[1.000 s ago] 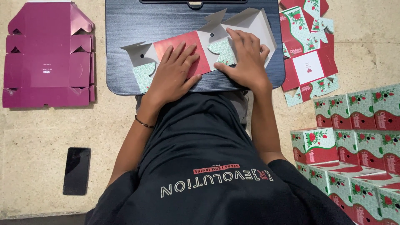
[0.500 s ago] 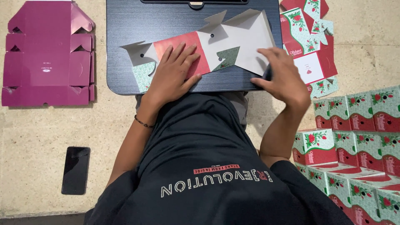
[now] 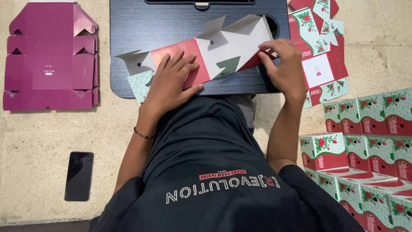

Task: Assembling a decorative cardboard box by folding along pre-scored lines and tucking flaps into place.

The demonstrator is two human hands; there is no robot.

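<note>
A flat, unfolded carton blank (image 3: pixel 223 47), red and mint outside and grey inside, lies across a dark lap desk (image 3: pixel 171 25). My left hand (image 3: pixel 174 79) presses flat, fingers spread, on the blank's red panel at the left. My right hand (image 3: pixel 281 64) pinches the blank's right edge, where a grey panel is folded over the red one. A small mint flap (image 3: pixel 227 66) shows between my hands.
A flat magenta carton blank (image 3: pixel 49 56) lies on the floor at left. A black phone (image 3: pixel 79 175) lies lower left. More red and mint blanks (image 3: pixel 319 47) are stacked at right, with several assembled boxes (image 3: pixel 365 141) below them.
My right hand slid off the middle of the blank to the right, then came back up to grip the blank's right edge. My left hand has stayed pressed on the red panel.
</note>
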